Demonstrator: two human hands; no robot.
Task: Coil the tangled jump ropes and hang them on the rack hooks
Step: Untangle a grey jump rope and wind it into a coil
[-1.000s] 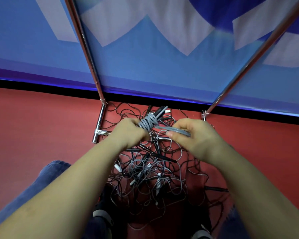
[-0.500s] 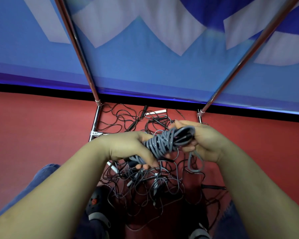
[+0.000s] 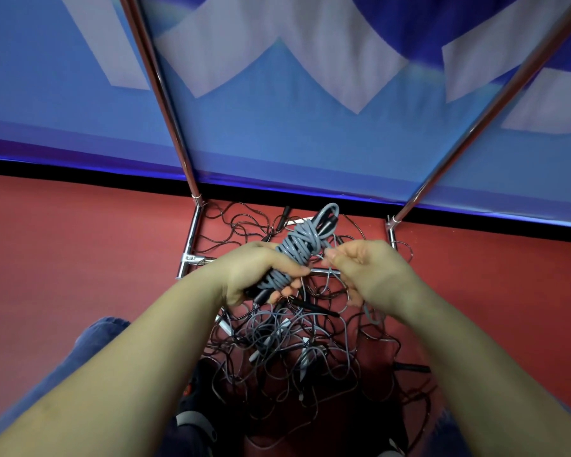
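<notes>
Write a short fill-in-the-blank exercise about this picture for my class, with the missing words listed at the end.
1. The left hand grips a coiled rope whose colour is ____.
2. The right hand pinches a thin strand beside the coil, and it is ____ the coil itself.
3. The tangled pile of ropes lies on a floor coloured ____.
4. Two shiny metal poles rise from the rack base in front of a ____ banner.

Missing words: grey; not holding; red; blue
</notes>
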